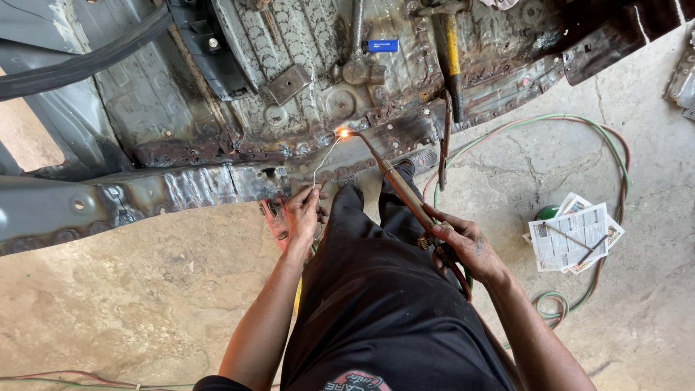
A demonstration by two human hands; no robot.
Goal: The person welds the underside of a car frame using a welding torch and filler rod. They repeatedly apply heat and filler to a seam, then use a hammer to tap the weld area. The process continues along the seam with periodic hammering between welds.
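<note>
My right hand (463,242) grips the handle of a brass gas torch (398,185). Its thin neck reaches up and left to a bright orange flame (342,133) on the rusty sill of a car floor pan (217,181). A thin filler rod (323,161) is pinched in my left hand (302,213), and its tip meets the flame. I stand over the sill in dark trousers (376,289), both hands just above my knees.
Green and red gas hoses (579,137) loop over the concrete floor at right. Folded papers (572,235) lie there with thin rods on them. A hammer with a yellow handle (452,54) and a blue tag (382,45) rest on the floor pan.
</note>
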